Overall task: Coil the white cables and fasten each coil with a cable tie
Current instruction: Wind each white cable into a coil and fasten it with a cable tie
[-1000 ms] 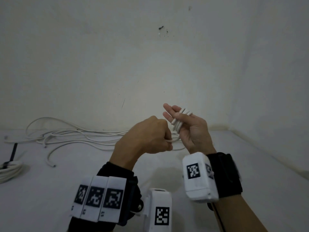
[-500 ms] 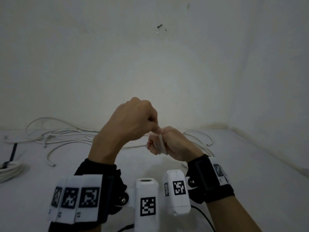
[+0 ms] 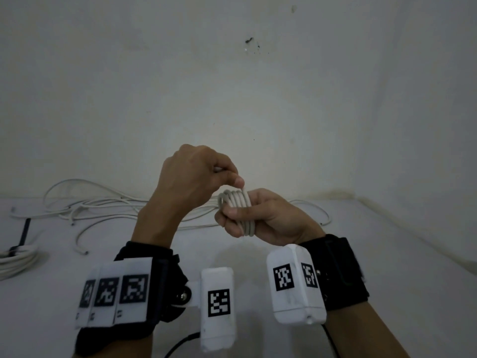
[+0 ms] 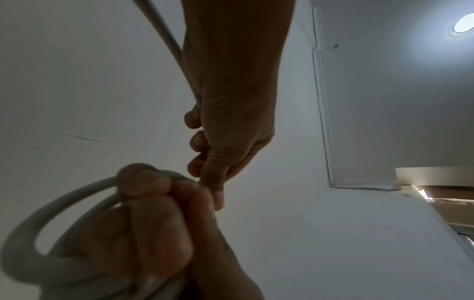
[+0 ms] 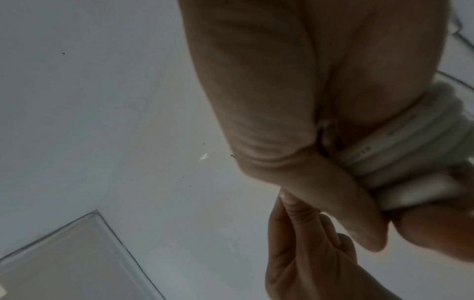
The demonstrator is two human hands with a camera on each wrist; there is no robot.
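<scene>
Pale matte wall behind; right hand (image 3: 268, 218) grips the round smooth coil (image 3: 238, 211), left hand (image 3: 196, 177) pinches the cable's strand.

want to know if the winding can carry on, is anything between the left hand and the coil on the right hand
Nothing visible is. The left hand pinches the cable right above the coil, which is wrapped round the right hand. The loose cables lie behind on the table, out of the way.
</scene>
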